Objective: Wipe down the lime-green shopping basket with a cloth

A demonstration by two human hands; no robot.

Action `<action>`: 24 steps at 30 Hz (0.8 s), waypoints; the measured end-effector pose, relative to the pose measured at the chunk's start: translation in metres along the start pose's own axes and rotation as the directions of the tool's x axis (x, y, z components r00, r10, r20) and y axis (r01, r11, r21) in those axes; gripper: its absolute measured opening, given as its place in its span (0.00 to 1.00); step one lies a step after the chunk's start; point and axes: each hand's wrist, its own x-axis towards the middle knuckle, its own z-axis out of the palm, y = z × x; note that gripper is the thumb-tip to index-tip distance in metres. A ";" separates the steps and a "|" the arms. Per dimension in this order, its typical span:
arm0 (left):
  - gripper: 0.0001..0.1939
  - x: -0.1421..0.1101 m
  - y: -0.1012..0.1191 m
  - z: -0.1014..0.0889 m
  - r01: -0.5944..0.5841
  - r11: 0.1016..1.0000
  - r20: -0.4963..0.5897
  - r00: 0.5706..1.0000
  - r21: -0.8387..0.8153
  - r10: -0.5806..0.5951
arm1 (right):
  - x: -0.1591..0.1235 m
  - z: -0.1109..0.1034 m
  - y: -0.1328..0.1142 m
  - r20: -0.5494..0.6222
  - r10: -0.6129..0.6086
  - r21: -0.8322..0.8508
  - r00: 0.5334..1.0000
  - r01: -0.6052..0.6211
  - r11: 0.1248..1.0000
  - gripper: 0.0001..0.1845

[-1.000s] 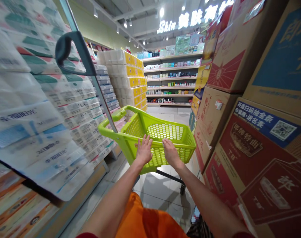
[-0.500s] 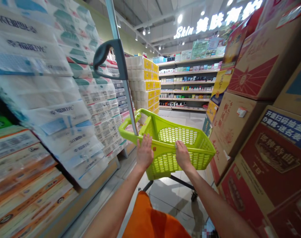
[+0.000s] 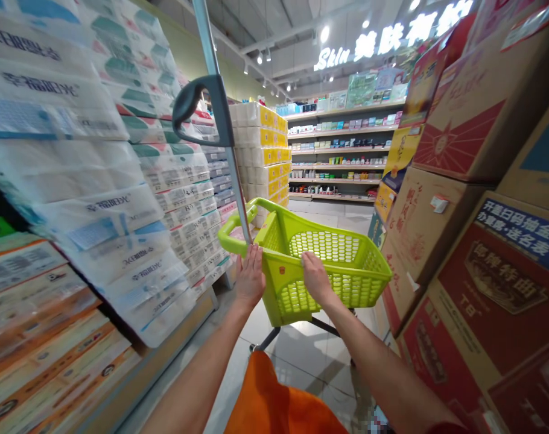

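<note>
A lime-green shopping cart (image 3: 297, 301) stands sideways in front of me, its basket sides pierced with holes. My left hand (image 3: 251, 280) lies with stretched fingers against the near rim, close to the foot of a metal pole (image 3: 235, 181). The pole rises from the cart's handle end (image 3: 233, 241) and carries a dark grey looped grip (image 3: 222, 111). Farther right, my right hand (image 3: 317, 278) has its fingers curled over the same rim. Nothing shows inside the visible part of the basket.
Wrapped tissue packs (image 3: 120, 223) are piled on a low platform at left. Cardboard cartons (image 3: 505, 289) are stacked high close on the right. Yellow-and-white packs (image 3: 274, 150) and stocked shelves (image 3: 340, 150) stand beyond the cart. Pale floor tiles (image 3: 297, 361) run beneath it.
Both hands have slid left along the cart's near rim, the left one now at the foot of the pole. The cart has barely shifted in view.
</note>
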 end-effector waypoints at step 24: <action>0.30 -0.041 0.013 0.025 0.097 0.991 0.042 0.995 -0.090 -0.093 | -0.017 0.022 -0.016 -0.048 -0.446 -0.102 0.894 0.440 0.892 0.22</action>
